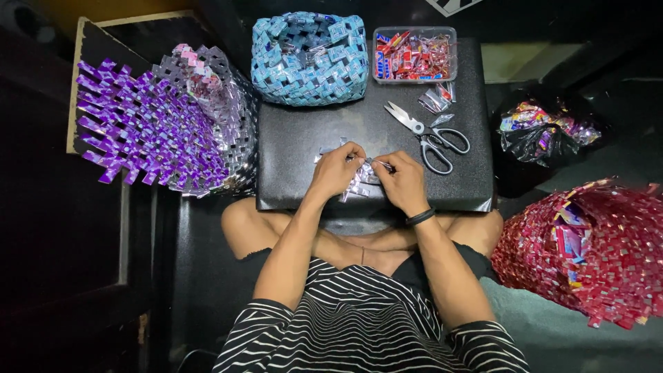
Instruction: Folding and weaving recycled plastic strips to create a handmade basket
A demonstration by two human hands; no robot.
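My left hand (pixel 336 169) and my right hand (pixel 402 181) meet over a black board (pixel 304 166) that rests on my lap. Between them they pinch a small woven chain of folded silver wrapper strips (pixel 364 178). Both sets of fingers are closed on the piece, thumbs nearly touching. Part of the chain pokes out to the left of my left hand at its knuckles. A dark band circles my right wrist.
Grey-handled scissors (pixel 428 135) lie on the board right of my hands, by loose silver wrappers (pixel 437 101). A clear box of red wrappers (pixel 413 55) and a blue woven basket (pixel 309 59) stand behind. A purple woven basket (pixel 155 121) lies left, a red one (pixel 594 249) right, a black bag of wrappers (pixel 542 135) beyond.
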